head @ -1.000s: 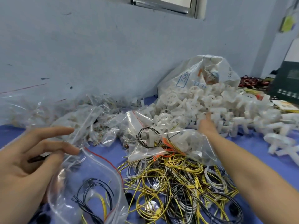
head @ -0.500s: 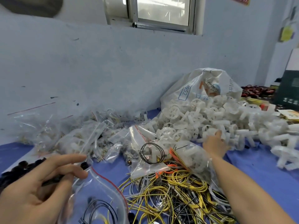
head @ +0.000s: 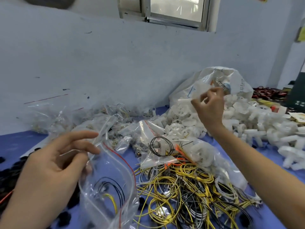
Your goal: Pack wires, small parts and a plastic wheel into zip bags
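head view: the zip bag (head: 105, 182) — taken here as the landmark — sits at the lower left with its mouth held open; a few black and yellow wires already lie coiled inside it. the left hand (head: 49, 169) pinches the near lip of the bag's mouth between thumb and fingers, with the index finger stretched out loosely above the lip. the film looks thin, soft and slippery, so i judge it best held right at the stiffer zip strip with the red line, where it will not slide or crumple.

up and to the right of the bag, well apart from it and lifted off the table (head: 272, 156), the right hand (head: 208, 104) has its fingers curled round a white plastic wheel (head: 200, 95). the wheel is blurred, but i judge it light and rigid, with a thin shaft sticking out toward the bag's side; the hub or shaft is the sure place to hold it, since the spokes look slight.

right of the bag lies the tangled wire pile (head: 189, 192) — springy, likely to snag. beyond it, further right, the heap of white wheels (head: 247, 123) spills from a big sack (head: 231, 80). behind the bag, filled bags (head: 92, 123) are stacked by the wall.
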### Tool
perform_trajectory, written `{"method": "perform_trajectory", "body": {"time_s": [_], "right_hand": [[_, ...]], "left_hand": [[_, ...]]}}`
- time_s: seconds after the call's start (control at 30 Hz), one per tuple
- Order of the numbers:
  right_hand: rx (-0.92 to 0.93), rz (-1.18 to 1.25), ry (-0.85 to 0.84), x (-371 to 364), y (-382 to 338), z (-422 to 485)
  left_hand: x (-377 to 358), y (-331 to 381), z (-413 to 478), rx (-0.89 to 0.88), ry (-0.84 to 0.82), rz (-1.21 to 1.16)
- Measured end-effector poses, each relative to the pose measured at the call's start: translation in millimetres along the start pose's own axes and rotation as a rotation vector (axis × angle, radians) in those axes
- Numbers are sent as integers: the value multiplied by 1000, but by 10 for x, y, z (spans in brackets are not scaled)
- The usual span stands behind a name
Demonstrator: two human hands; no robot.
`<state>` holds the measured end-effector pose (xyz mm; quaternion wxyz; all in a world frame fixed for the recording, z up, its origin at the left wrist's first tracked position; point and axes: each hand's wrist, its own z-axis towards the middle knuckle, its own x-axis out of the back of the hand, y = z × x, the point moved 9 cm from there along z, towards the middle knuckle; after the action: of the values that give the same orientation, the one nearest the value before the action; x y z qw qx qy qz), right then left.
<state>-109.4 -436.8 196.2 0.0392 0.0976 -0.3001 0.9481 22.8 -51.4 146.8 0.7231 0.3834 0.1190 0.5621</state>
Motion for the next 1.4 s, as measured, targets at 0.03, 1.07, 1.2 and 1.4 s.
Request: {"method": "perform_trajectory", "body": {"time_s": [0.03,1.07,1.2,1.4], "right_hand": [[51,76,-11,33,-390,49],[74,394,-725,-441,-2170,-1524],[36,454,-792,-578,-2210,-1597],[-36,578,-666,-508,-2182,-1512]], "left_hand": [[44,38,-23,24,40,6],[42,401,-142,82,-151,137],[70,372,-143,85,-161,142],[93,380,-133,55,-153,162]]}}
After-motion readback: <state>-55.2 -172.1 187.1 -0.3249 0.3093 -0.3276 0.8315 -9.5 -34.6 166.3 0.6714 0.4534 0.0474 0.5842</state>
